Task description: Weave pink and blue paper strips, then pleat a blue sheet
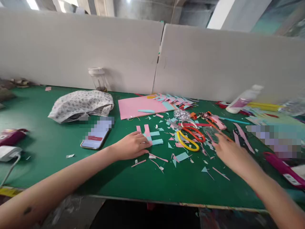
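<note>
L hand (132,147) lying flat, fingers together, pinning pink/blue paper strips (150,136) mid green table (47,149). R hand (230,152) reaching twd scissors (190,139), blurred, grip can't tell. Imo pressing firmly = strips not sliding.

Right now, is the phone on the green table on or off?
On: the phone lies face up left of the left hand, its screen lit pale with a red bar.

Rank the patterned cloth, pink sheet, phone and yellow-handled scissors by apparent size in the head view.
1. patterned cloth
2. pink sheet, close behind
3. phone
4. yellow-handled scissors
The top two lie farther back, yet still look larger.
</note>
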`<state>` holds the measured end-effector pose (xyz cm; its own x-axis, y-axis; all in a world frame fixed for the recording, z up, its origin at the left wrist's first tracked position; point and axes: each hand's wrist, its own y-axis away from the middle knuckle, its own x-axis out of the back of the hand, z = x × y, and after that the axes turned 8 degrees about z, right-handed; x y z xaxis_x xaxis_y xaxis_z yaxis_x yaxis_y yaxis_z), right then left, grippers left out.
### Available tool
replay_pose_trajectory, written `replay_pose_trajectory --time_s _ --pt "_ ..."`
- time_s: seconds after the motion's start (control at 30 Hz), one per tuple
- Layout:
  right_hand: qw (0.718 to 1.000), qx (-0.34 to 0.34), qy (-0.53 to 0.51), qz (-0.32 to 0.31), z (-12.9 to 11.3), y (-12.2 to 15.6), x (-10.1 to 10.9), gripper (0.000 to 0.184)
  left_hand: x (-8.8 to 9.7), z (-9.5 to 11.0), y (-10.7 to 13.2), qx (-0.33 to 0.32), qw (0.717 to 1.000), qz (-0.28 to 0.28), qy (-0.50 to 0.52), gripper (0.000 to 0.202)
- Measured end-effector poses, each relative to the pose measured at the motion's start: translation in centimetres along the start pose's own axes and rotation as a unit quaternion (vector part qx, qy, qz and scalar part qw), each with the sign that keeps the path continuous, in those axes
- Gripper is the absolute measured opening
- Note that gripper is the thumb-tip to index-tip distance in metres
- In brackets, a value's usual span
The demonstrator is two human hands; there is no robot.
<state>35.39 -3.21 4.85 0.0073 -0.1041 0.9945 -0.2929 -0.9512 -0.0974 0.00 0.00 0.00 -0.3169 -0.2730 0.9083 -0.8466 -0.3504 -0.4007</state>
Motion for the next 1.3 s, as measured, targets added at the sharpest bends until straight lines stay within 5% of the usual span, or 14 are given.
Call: replay_pose_trajectory --time_s 0.13,0.27,0.37,0.5,0.77,1.0,1.3 --pt "0.965 0.077 -0.244 -0.058 -2.4 1.7 0.7 0.039 0.5 0.2 1.1 -0.018 1.0 0.01 -0.009 0.03" --pt "0.84 0.081 -0.505 -0.179 -6.7 3.4 0.1 0.031 1.4 0.8 1.0 -0.013 0.998 0.055 -0.018 0.025" --pt "0.742 0.056 -0.641 -0.19 -9.3 3.3 -0.6 0.03 2.1 1.7 0.5 -0.019 0.995 0.095 -0.033 0.019" --pt "0.682 0.038 -0.701 -0.207 -10.8 2.0 -1.1 0.034 2.2 2.7 -0.3 -0.042 0.99 0.127 -0.038 0.015" --pt "0.651 0.074 -0.737 -0.166 -11.3 -1.1 -2.7 0.015 0.6 2.3 -1.8 -0.078 0.979 0.174 -0.066 0.021" --pt "0.763 0.047 -0.641 -0.065 -11.3 -0.9 -4.6 0.024 0.7 1.0 -1.4 -0.029 0.981 0.178 -0.074 0.017" --pt "0.702 0.106 -0.7 -0.077 -11.4 -0.2 -5.2 0.023 -0.5 0.6 -0.1 0.008 0.992 0.126 0.013 0.022"
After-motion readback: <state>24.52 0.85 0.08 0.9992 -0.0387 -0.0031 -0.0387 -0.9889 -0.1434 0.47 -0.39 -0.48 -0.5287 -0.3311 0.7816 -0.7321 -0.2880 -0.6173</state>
